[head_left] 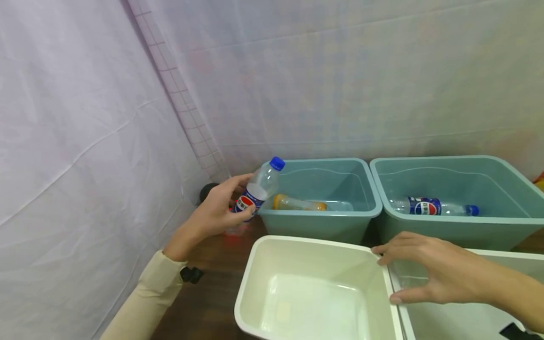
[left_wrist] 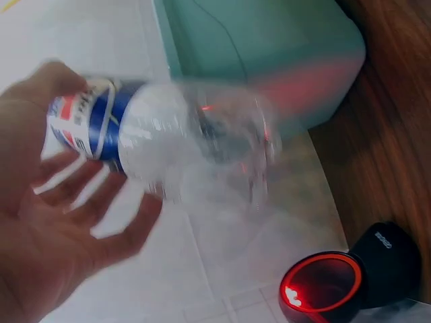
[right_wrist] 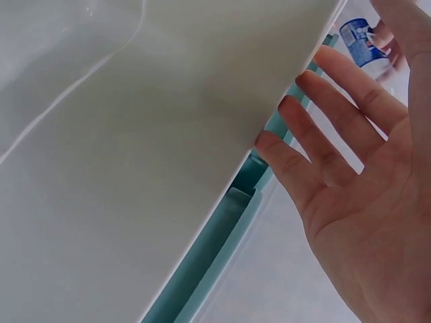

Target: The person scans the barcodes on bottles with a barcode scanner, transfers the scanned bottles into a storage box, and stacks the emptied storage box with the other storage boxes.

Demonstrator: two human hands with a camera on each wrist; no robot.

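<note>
The left hand [head_left: 216, 208] holds a clear bottle [head_left: 258, 188] with a blue cap and a red-and-blue label. It is tilted, cap up and to the right, above the far left corner of the bench [head_left: 212, 288], just beside the left teal bin [head_left: 323, 222]. The grip is loose: the thumb lies on the label and the fingers [left_wrist: 101, 202] curl under the bottle [left_wrist: 182, 145], only partly closed. Below it, by the wall, stands a black scanner [left_wrist: 337, 286] with a red glowing ring.

The right hand [head_left: 429, 274] is spread flat, fingers straight, holding nothing. Its fingertips [right_wrist: 269, 145] touch the rim where the two white bins meet, the left white bin [head_left: 255, 264] and the right white bin [head_left: 510, 257], at the near edge of the bench.

In the left teal bin lies a bottle with an orange cap [head_left: 299, 204]. In the right teal bin [head_left: 446, 233] lies another blue-capped bottle [head_left: 433, 207] on its side.
</note>
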